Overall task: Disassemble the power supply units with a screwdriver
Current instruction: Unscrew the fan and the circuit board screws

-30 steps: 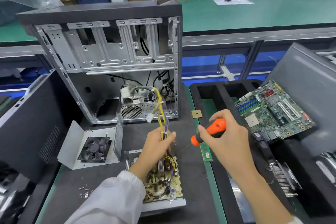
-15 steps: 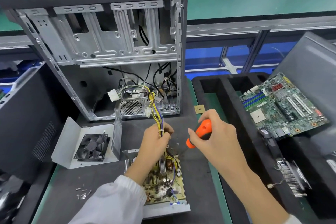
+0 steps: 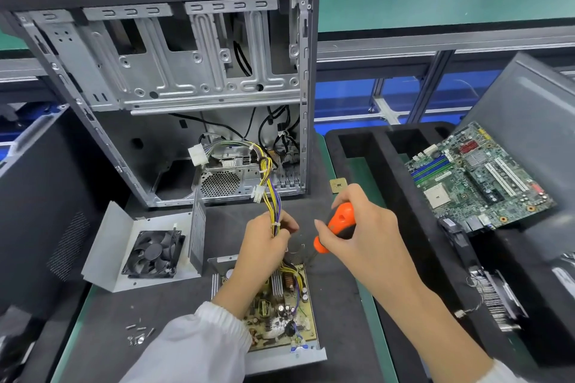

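Observation:
An opened power supply unit lies on the dark mat in front of me, its yellowish circuit board [image 3: 280, 317] bare in a metal base tray [image 3: 289, 359]. My left hand [image 3: 264, 246] grips its yellow and purple cable bundle [image 3: 270, 193] just above the board. My right hand [image 3: 364, 236] holds an orange-handled screwdriver [image 3: 337, 224], its shaft angled down-left toward the board's far right corner; the tip is blurred. The unit's removed cover [image 3: 105, 252] with the black fan [image 3: 154, 253] rests to the left.
An empty grey computer case [image 3: 174, 78] stands behind the board. Loose screws [image 3: 138, 334] lie at the near left. A black foam tray [image 3: 392, 183] on the right carries a green motherboard [image 3: 476, 177]. A small CPU chip [image 3: 338, 185] sits by the case. A dark side panel [image 3: 40, 196] leans at left.
My right hand has brought the screwdriver left and down, closer to the board's far right corner. My left hand keeps its grip on the cable bundle. The camera has tilted down slightly.

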Demonstrator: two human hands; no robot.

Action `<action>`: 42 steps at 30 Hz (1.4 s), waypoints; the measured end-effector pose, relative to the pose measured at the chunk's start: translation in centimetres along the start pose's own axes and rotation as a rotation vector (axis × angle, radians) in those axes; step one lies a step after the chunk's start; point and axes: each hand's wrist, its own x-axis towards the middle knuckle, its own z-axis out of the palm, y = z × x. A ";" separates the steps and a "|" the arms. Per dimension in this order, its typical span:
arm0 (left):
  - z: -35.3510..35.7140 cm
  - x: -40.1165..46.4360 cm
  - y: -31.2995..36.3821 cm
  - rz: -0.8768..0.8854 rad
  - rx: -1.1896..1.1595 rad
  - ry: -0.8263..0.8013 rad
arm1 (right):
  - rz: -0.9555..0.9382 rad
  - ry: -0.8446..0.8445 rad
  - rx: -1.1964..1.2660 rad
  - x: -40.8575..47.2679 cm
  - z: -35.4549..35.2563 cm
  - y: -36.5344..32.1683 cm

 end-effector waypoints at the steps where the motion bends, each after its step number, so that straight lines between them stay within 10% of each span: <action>1: 0.0 0.0 0.0 0.000 -0.002 0.001 | -0.002 0.004 0.004 0.0 0.0 -0.1; 42: 0.1 0.0 -0.2 0.038 0.009 0.037 | -0.094 -0.024 -0.007 0.5 0.5 -0.6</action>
